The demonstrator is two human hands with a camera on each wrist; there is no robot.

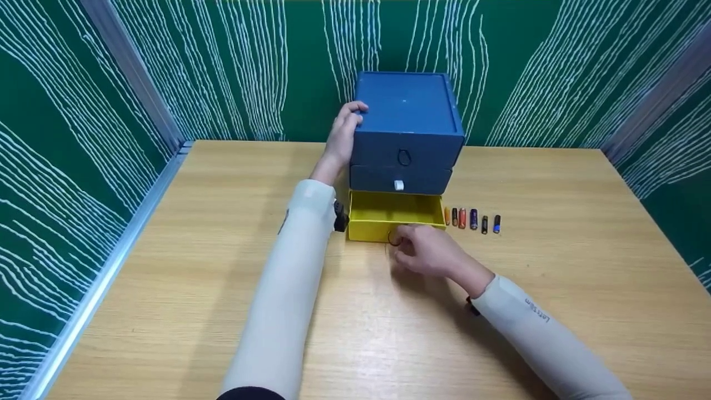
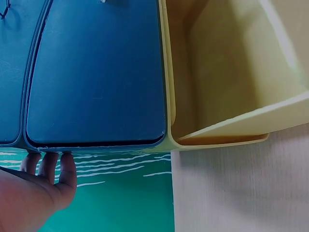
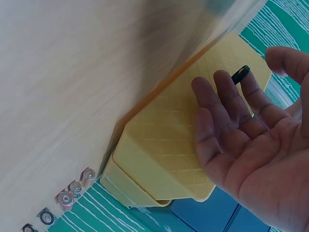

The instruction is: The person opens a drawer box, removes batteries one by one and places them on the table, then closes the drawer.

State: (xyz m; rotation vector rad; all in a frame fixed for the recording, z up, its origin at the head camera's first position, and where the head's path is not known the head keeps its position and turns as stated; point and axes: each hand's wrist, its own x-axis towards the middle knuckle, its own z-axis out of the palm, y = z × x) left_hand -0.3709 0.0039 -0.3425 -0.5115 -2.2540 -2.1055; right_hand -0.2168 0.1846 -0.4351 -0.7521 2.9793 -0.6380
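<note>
A stacked drawer box has blue upper tiers (image 1: pixel 408 105) and a pulled-out yellow bottom drawer (image 1: pixel 369 230). My left hand (image 1: pixel 341 136) rests against the blue box's left side, fingers near its top edge. In the left wrist view, the fingertips of that hand (image 2: pixel 41 186) touch the box's side. At the yellow drawer's front, my right hand (image 1: pixel 430 250) has a finger hooked at a black ring pull (image 3: pixel 240 74). The thumb of that hand stands apart from the ring in the right wrist view.
Several batteries (image 1: pixel 473 219) stand in a row on the wooden table (image 1: pixel 222 266), right of the yellow drawer. The middle drawer has a white knob (image 1: pixel 399 185), the top one a black ring (image 1: pixel 404 158). Green, white-streaked walls (image 1: pixel 305 66) enclose the table's back and sides.
</note>
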